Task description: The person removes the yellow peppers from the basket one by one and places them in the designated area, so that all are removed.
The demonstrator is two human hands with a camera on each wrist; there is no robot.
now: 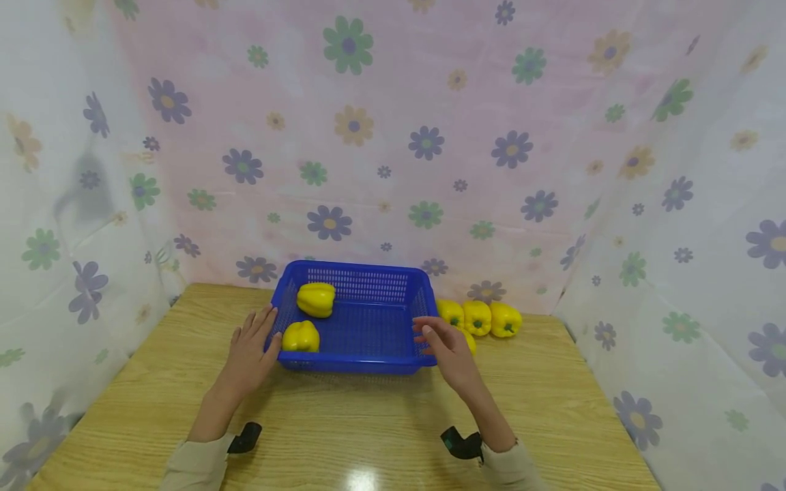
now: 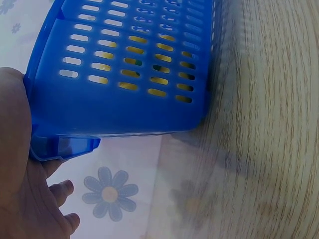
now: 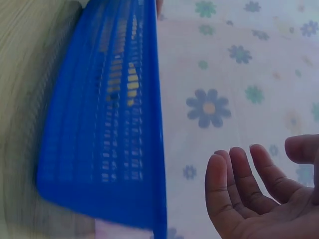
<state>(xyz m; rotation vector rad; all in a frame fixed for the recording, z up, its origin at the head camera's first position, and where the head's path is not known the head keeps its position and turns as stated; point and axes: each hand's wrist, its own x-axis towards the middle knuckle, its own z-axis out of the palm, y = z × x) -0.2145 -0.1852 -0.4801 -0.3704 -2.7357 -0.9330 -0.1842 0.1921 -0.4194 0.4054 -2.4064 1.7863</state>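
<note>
A blue plastic basket [image 1: 362,365] with slotted sides stands on the table. Two yellow bell peppers [image 1: 316,300] lie at its left end, one behind the other. My left hand [image 1: 248,351] rests on the basket's left rim, fingers extended and thumb at the front left corner. In the left wrist view the basket's end handle [image 2: 67,147] shows beside the palm. My right hand [image 1: 448,354] hovers at the right rim with loosely bent fingers and holds nothing. In the right wrist view its fingers [image 3: 244,184] stand apart from the basket wall.
More yellow bell peppers [image 1: 477,318] sit to the right of the basket in a short row, with another partly hidden behind my right hand. The wood-grain table [image 1: 368,423] is enclosed at the back and sides by flower-patterned cloth [image 1: 393,102].
</note>
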